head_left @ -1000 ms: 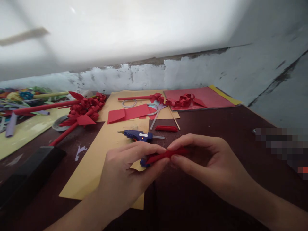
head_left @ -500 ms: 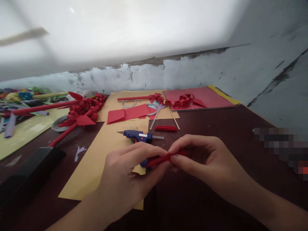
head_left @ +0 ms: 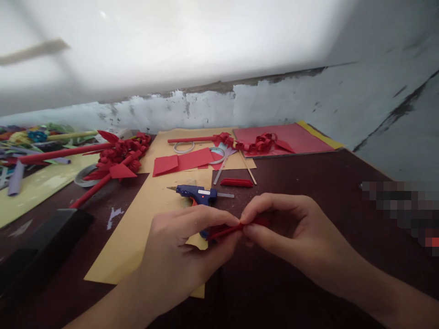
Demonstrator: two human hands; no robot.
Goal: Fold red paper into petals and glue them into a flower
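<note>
A folded strip of red paper [head_left: 221,232] is pinched between my left hand [head_left: 187,242] and my right hand [head_left: 284,224], whose fingertips meet near its middle. Both hands are closed on it, and the fingers hide part of the strip. Just beyond my left hand lies a blue glue gun [head_left: 197,193], its nozzle pointing left, a clear glue stick in its back and a small red light showing. A second folded red paper piece [head_left: 236,183] rests on the dark table, past my fingertips.
Tan paper sheets [head_left: 164,196] cover the table's middle. Red paper flowers [head_left: 118,157] lie left, above a black box [head_left: 48,246]. Farther back are red card pieces [head_left: 185,161], tape rolls [head_left: 183,147], a wooden stick [head_left: 247,168] and a red sheet [head_left: 302,139] by the wall.
The red strip has tilted slightly between my fingers and looks flatter. My right fingertips have shifted a little; the glue gun and other things have stayed put.
</note>
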